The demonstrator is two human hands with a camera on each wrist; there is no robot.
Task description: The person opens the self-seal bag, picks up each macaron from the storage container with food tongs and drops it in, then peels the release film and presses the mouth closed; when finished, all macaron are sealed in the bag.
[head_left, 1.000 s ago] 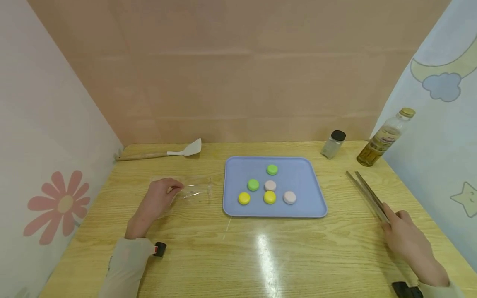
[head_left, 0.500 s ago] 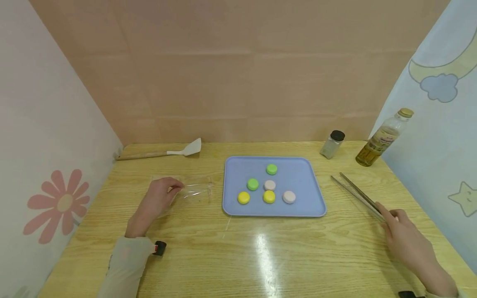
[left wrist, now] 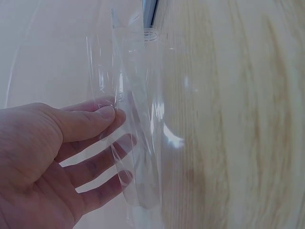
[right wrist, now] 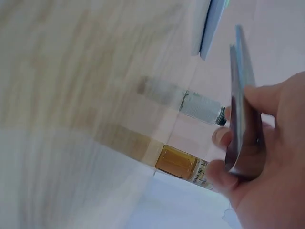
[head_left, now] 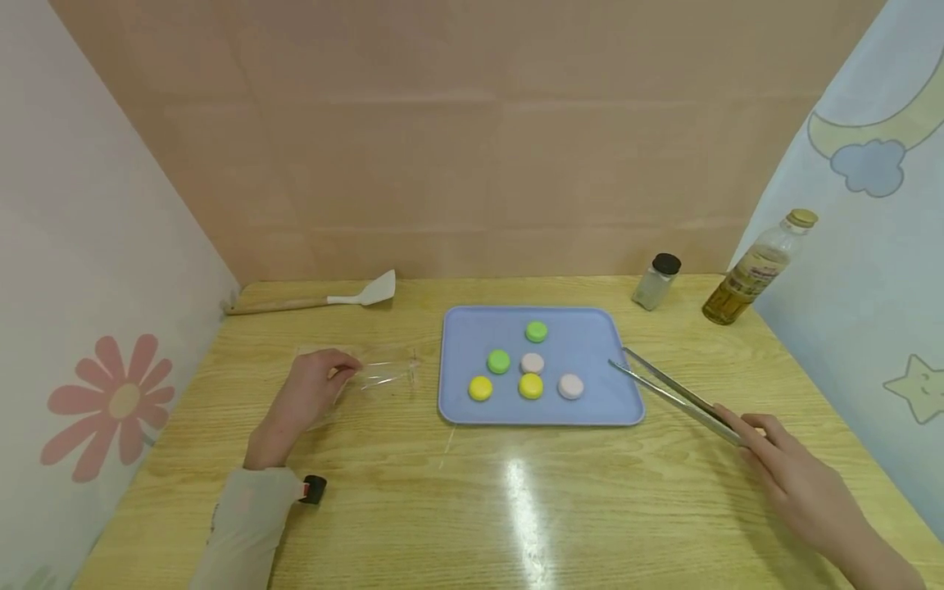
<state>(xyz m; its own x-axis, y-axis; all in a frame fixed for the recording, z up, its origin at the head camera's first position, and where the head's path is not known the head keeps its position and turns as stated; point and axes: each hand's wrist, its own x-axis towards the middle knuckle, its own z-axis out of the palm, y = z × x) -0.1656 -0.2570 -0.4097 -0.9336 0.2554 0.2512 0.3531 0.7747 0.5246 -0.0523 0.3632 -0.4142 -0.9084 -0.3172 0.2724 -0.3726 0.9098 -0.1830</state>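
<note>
Clear plastic, probably a bag, lies left of centre on the bench (head_left: 413,524), pinched by its left part between the thumb and forefinger of the left hand (head_left: 310,389); the other fingers spread against the film in the left wrist view. That light pinch seems meant to steady it without crumpling it; which end is its mouth, I cannot tell. At the lower right, the right hand (head_left: 800,483) grips metal tongs (head_left: 704,418) near the bend, thumb on one arm and fingers round the other, presumably to leave the tips their full reach. Those tips stand a little apart with nothing between them, at the right rim of the blue tray (head_left: 472,332) in the middle of the frame; whether they touch it is unclear. On the tray are two green sweets (head_left: 536,332), two yellow sweets (head_left: 480,388) and two pale sweets (head_left: 571,387), most spaced so tongs could get round them, though one yellow crowds the pale one behind it. Low rims should hinder little. Bare wood separates plastic from tray, with a broader stretch below both. Spatula (head_left: 283,306), jar (head_left: 654,287) and bottle (head_left: 752,274) line the far edge, limiting room mainly at the upper corners.
</note>
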